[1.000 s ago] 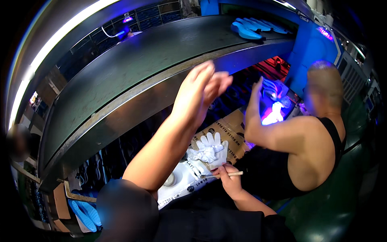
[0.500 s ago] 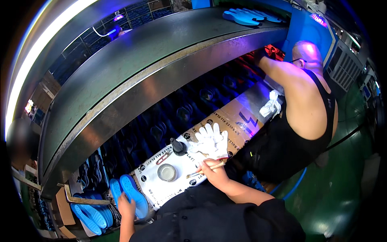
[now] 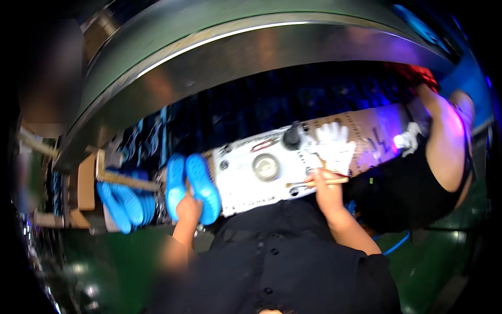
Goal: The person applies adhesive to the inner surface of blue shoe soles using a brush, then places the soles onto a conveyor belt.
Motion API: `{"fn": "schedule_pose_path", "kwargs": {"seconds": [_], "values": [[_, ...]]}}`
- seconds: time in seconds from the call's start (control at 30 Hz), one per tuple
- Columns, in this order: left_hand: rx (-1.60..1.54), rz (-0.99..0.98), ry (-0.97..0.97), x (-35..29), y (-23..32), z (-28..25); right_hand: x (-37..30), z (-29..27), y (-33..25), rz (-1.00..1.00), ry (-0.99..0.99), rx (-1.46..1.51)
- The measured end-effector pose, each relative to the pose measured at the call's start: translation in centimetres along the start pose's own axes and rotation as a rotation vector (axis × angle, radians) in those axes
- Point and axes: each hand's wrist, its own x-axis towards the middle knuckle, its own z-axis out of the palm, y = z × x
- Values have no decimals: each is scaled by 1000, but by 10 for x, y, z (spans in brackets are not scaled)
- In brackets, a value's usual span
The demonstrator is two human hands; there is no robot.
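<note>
A pair of blue shoe soles (image 3: 203, 183) lies at the left end of the work surface. My left hand (image 3: 189, 208) is closed at their lower part, fingers between the two; blur hides the exact grip. My right hand (image 3: 328, 192) holds a thin wooden-handled brush (image 3: 334, 181) in a pinch, its bristle end pointing left over the white printed sheet (image 3: 240, 184). Left of the brush tip stands a round cup (image 3: 266, 167) with pale content. Behind it are a black bottle (image 3: 293, 137) and a small red-handled tool (image 3: 265, 145). White gloves (image 3: 334, 146) lie beyond my right hand.
A stack of blue soles (image 3: 130, 206) stands at the left beside a wooden bar (image 3: 128, 179) and a cardboard box (image 3: 87, 180). A raised green conveyor belt (image 3: 209, 18) curves overhead. Close on my right, a co-worker (image 3: 444, 149) reaches under it. White cloth (image 3: 409, 140) lies near them.
My view has turned, so the scene sits more level and further right. My left hand now lies more between the two soles. The brush remains in my right hand.
</note>
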Motion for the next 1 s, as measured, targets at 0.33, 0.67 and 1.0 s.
{"fn": "schedule_pose_path", "kwargs": {"seconds": [0.33, 0.67, 1.0], "values": [[-1942, -244, -808, -13, -17, -2, 8, 13, -22, -26, -28, -119], [-1502, 330, 70, -58, 88, -65, 25, 43, -70, -382, -232, -163], [-1316, 482, 235, -65, 115, -82, 18, 71, -75, -721, -371, -371]]}}
